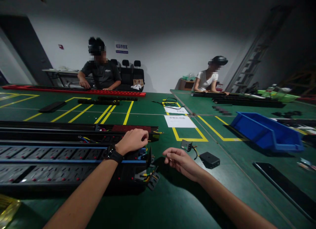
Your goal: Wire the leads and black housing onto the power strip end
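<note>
My left hand (132,140), with a black watch on its wrist, lies over the right end of a blue-edged power strip (74,154), fingers curled down on it. A black end plate (149,156) stands upright at this strip's end, beside blue and yellow wiring. Right of it, my right hand (181,161) hovers over the table with thumb and fingertips pinched together. Whatever is in the pinch is too small to make out. In front lies a second power strip (59,173), its tilted end plate (153,180) hanging by wires. More black housings (61,127) lie behind.
A black box with a wired plate (209,159) sits right of my right hand. Farther right are a blue bin (266,132) and a phone (283,186). White paper sheets (181,121) lie ahead. Two people work across the green table (148,114), one at a red rail (118,92).
</note>
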Action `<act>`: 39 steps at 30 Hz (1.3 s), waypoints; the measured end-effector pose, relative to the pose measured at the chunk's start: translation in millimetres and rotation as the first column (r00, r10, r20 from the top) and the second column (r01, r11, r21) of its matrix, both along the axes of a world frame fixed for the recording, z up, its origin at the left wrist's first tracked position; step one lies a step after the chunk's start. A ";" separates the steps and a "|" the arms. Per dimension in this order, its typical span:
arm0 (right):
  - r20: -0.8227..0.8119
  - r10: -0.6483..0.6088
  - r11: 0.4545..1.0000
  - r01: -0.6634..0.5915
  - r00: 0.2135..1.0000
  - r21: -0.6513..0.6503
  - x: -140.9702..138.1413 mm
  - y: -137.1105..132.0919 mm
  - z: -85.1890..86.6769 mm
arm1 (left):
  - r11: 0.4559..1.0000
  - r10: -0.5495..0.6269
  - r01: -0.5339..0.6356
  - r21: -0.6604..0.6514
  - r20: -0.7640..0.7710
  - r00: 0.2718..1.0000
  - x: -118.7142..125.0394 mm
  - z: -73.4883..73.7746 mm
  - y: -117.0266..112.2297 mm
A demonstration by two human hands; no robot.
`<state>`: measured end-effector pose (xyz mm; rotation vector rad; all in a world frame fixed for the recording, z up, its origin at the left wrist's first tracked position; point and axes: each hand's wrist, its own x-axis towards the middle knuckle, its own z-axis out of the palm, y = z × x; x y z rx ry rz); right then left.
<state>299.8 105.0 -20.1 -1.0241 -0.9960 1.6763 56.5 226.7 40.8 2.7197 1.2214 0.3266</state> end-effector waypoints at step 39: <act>0.049 0.009 0.999 -0.010 0.999 0.030 0.3 0.5 0.7 | 1.000 0.027 -0.027 -0.003 -0.028 0.999 3.4 -0.5 -0.6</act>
